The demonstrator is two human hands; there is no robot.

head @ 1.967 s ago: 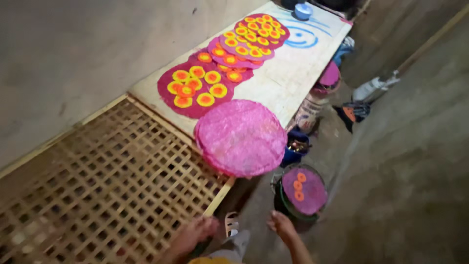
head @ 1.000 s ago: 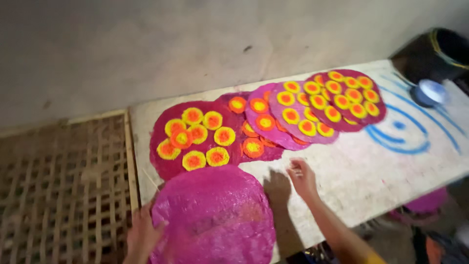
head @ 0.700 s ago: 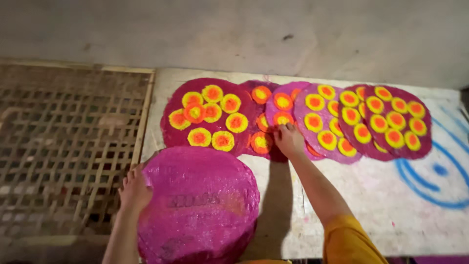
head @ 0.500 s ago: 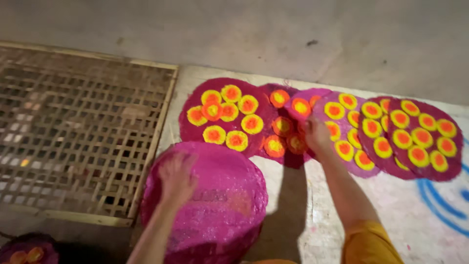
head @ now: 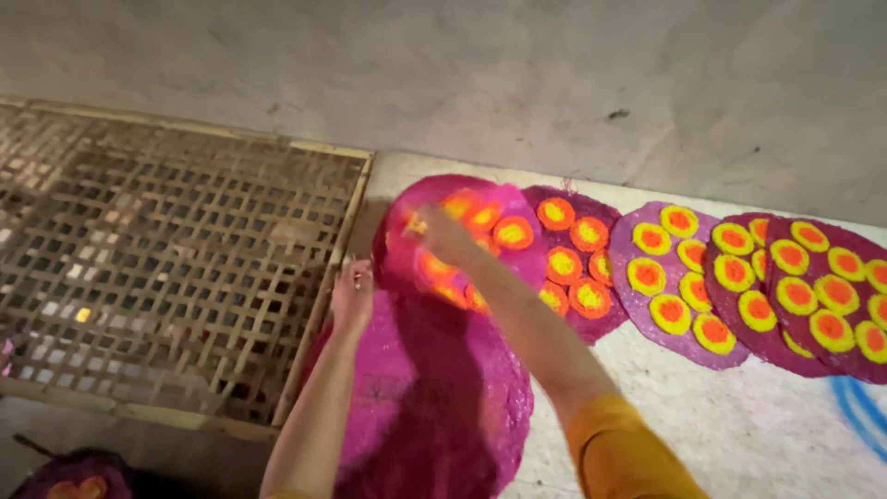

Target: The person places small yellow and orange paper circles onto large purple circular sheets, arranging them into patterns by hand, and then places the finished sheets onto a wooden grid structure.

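While the left hand (head: 352,294) pinches the rim of the plain pink disc (head: 434,397) near the board's left edge, the right hand (head: 443,236), its grip blurred beyond telling, rests on the leftmost dotted disc (head: 462,236). Half a second ago the left palm lay flat atop the plain disc; now it grips its edge. Dotted discs overlap rightward across the white board (head: 739,416). A bamboo lattice (head: 166,268) borders the left, with bare board at lower right.

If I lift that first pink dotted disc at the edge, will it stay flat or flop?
Probably floppy: under the right hand, the dotted disc looks curled rather than flat. Likely light, since it seems paper-thin. Possibly fragile: its rim looks ragged. The left hand touches the plain pink disc.
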